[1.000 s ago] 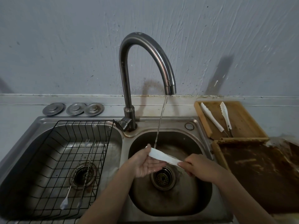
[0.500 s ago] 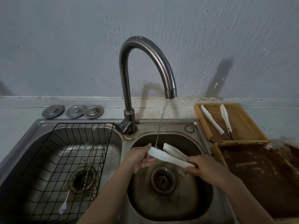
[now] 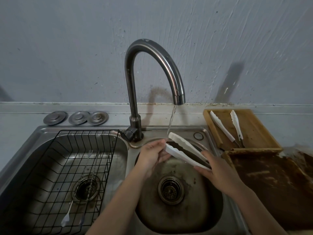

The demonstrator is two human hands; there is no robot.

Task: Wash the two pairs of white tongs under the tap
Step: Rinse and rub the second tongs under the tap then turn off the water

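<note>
Now both hands (image 3: 218, 172) hold tongs (image 3: 184, 152) under tap (image 3: 153, 68).

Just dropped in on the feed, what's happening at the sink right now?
A person is rinsing one pair of white tongs over the right basin, under the running tap. The right hand grips the hinge end; the left hand fingers the tip of the lower arm, tongs sprung open. The second pair lies on the wooden tray to the right.
</note>
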